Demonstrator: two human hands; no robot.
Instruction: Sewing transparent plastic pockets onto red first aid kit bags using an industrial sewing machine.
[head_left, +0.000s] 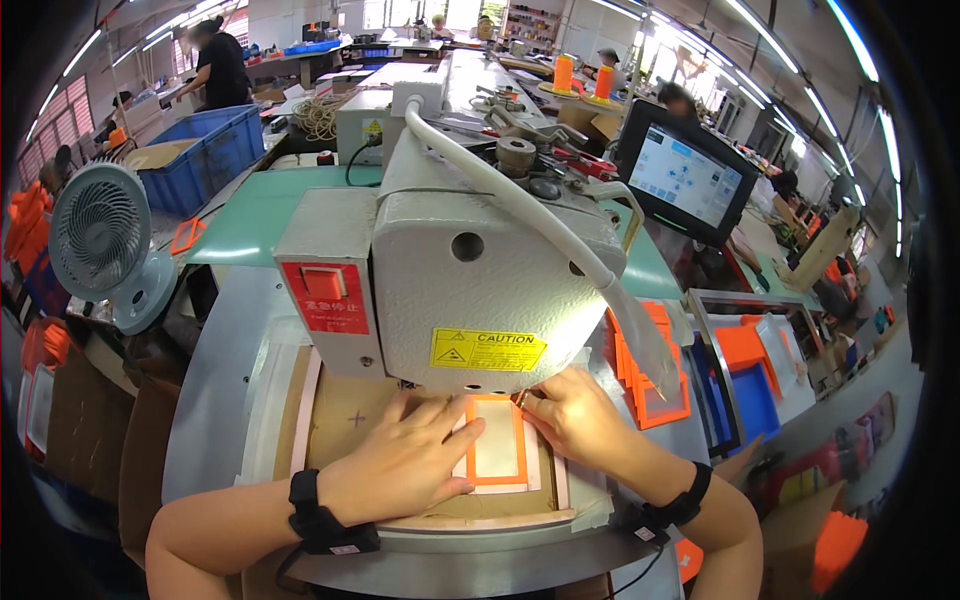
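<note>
Below the grey head of an industrial sewing machine (480, 270) lies a small rectangular frame with an orange border (521, 455) and a pale middle. It sits on a pale backing in the tan work bed (350, 450). My left hand (400, 460) lies flat along the frame's left side, fingers stretched, fingertips on the border. At the frame's upper right corner, my right hand (572, 415) is closed in a pinch. Something small and dark shows at its fingertips, too small to name. The machine head hides whatever is above the frame's far edge.
A red switch box (325, 297) hangs at the machine's left. Stacked orange frames (655, 375) lie to the right, near a metal-edged tray (705, 385). A screen (685, 170) stands far right; a fan (105, 235) and blue crate (205, 150) are left. People work farther back.
</note>
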